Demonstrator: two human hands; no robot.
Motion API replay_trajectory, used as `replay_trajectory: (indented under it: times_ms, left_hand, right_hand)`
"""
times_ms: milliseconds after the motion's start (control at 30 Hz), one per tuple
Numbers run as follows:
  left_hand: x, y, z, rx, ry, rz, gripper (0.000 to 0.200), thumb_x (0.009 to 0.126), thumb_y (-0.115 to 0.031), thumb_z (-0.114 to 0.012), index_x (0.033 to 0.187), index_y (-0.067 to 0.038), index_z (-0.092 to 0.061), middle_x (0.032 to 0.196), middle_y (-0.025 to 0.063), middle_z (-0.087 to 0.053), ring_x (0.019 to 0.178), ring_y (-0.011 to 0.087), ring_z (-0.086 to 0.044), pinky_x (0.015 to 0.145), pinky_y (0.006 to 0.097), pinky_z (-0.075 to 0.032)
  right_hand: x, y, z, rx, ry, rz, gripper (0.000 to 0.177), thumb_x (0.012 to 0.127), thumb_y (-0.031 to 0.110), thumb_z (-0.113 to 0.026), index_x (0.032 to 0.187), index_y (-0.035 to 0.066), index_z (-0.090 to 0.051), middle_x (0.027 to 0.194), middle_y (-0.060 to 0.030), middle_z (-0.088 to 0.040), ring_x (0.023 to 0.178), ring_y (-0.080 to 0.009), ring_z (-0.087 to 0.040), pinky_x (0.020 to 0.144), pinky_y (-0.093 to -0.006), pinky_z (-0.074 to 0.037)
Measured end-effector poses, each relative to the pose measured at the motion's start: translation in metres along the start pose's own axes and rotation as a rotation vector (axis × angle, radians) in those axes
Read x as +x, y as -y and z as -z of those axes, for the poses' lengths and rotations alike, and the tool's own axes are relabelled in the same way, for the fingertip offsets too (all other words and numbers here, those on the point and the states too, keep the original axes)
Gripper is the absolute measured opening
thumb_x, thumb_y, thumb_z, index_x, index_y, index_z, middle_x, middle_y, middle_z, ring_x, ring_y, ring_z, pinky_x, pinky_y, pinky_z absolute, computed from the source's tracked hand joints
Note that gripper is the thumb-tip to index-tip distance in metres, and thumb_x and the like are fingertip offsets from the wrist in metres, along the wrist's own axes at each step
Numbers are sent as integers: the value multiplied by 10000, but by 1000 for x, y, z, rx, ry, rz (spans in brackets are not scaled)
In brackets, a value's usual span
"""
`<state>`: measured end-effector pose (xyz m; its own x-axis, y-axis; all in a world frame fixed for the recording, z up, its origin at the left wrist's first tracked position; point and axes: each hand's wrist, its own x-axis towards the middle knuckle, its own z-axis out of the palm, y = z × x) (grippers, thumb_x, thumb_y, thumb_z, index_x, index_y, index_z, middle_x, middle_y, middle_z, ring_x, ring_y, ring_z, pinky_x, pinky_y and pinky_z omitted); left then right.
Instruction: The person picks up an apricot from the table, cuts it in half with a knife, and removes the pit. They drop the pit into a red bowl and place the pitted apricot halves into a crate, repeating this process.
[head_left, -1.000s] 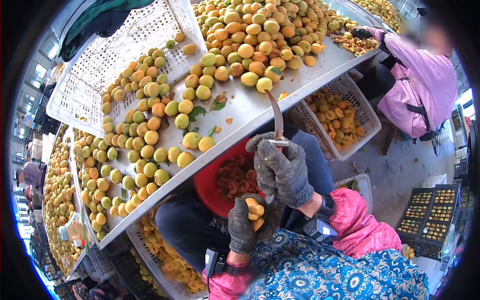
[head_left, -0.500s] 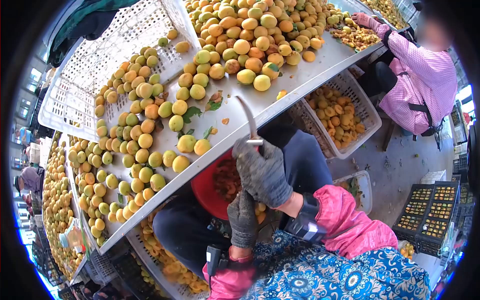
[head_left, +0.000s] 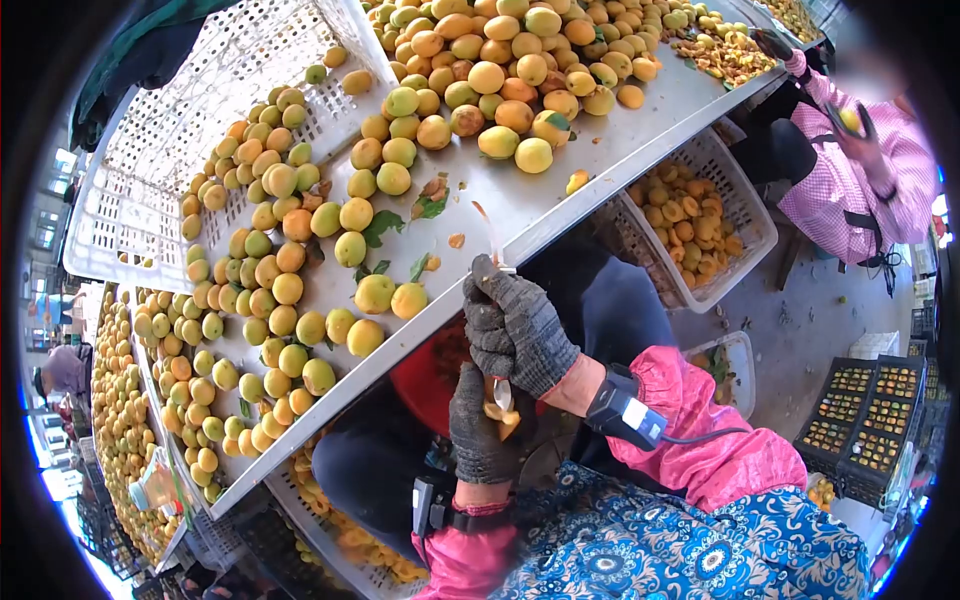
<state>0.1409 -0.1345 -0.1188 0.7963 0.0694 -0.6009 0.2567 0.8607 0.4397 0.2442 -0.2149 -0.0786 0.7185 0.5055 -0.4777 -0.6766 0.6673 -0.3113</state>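
My right hand (head_left: 530, 335), in a grey knit glove, is closed around a curved knife. Its blade (head_left: 490, 228), smeared by motion, points up over the table edge. Below the same fist shows a small metal spoon-like tip (head_left: 502, 393); whether it belongs to the knife is hidden by the glove. That tip touches a cut apricot piece (head_left: 503, 417) at the fingers of my gloved left hand (head_left: 474, 430), which is closed on the piece. Partly hidden under my hands, a red basin (head_left: 415, 385) stands between my knees.
Whole apricots (head_left: 500, 85) cover much of the metal table (head_left: 470, 240); some spill from a tipped white crate (head_left: 130, 225). Crates of halved apricots (head_left: 690, 230) stand beneath the edge. A co-worker (head_left: 860, 170) in pink sits at right, near black trays (head_left: 865, 410).
My hands have drawn slightly apart, and the apricot piece and spoon-like tip now show between them. The co-worker has raised a hand with a fruit. The view has shifted a little.
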Motion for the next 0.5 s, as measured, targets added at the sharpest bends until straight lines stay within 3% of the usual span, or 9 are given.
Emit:
replay_trajectory:
  times_ms: [67, 167, 200, 267, 300, 333, 400, 433, 500]
  left_hand:
    - [5, -5, 6, -15, -5, 25, 437, 989, -383, -429, 1146, -3, -577, 996, 73, -668, 788, 157, -647, 685, 269, -514]
    - [12, -20, 4, 670, -187, -363, 496, 986, -436, -421, 1121, 10, -592, 927, 68, -660, 795, 148, -636, 692, 280, -511]
    - [12, -26, 4, 673, -191, -368, 496, 986, -436, -421, 1121, 10, -592, 927, 68, -660, 795, 148, -636, 692, 280, -511]
    - [11, -36, 3, 584, -285, -423, 520, 981, -473, -414, 1035, 4, -613, 850, 60, -642, 737, 131, -615, 649, 260, -496]
    - [14, -38, -3, 480, -254, -512, 534, 970, -512, -410, 936, -19, -612, 769, 47, -616, 664, 121, -585, 584, 237, -469]
    - [13, -41, -2, 481, -258, -522, 534, 970, -512, -410, 936, -19, -612, 769, 47, -616, 664, 121, -585, 584, 237, -469]
    - [10, -44, 6, 660, -245, -602, 533, 961, -536, -410, 886, -40, -591, 761, 30, -601, 648, 114, -568, 571, 225, -454]
    - [8, -48, 11, 792, -276, -564, 562, 1006, -471, -332, 848, -5, -602, 773, 55, -623, 663, 129, -588, 614, 288, -486]
    - [3, -47, -3, 600, -273, -560, 561, 1004, -478, -331, 865, -8, -603, 767, 51, -621, 661, 126, -588, 604, 280, -485]
  right_hand:
    - [-3, -1, -3, -81, 47, 6, 266, 938, 346, -564, 842, 98, -564, 565, 54, -449, 389, -45, -383, 325, -210, -291]
    - [-12, -3, -17, -549, 8, 140, 309, 913, 308, -607, 978, 8, -650, 664, 4, -588, 455, -62, -489, 413, -205, -375]
    - [-14, -3, -15, -546, 14, 138, 309, 913, 308, -607, 978, 8, -650, 664, 4, -588, 455, -62, -489, 413, -205, -375]
    - [-14, -4, -8, -1015, 187, 294, 325, 890, 299, -641, 1051, 16, -654, 741, -6, -638, 575, -88, -579, 531, -235, -474]
    - [-9, -11, 0, -1031, 270, 389, 388, 853, 283, -682, 1150, 39, -625, 838, -65, -688, 742, -170, -663, 687, -295, -518]
    - [-9, -13, 8, -1028, 281, 389, 388, 853, 283, -682, 1150, 39, -625, 838, -65, -688, 742, -170, -663, 687, -295, -518]
    - [-16, -9, 8, -1426, 432, 596, 441, 819, 287, -693, 1175, 50, -587, 807, -204, -649, 780, -334, -660, 681, -390, -512]
    - [-18, -10, 8, -1421, 475, 562, 529, 801, 305, -697, 1240, 55, -538, 806, -221, -636, 771, -377, -637, 674, -430, -506]
    - [-25, -11, 5, -1450, 472, 548, 537, 799, 302, -697, 1247, 55, -533, 802, -222, -633, 759, -379, -635, 668, -438, -503]
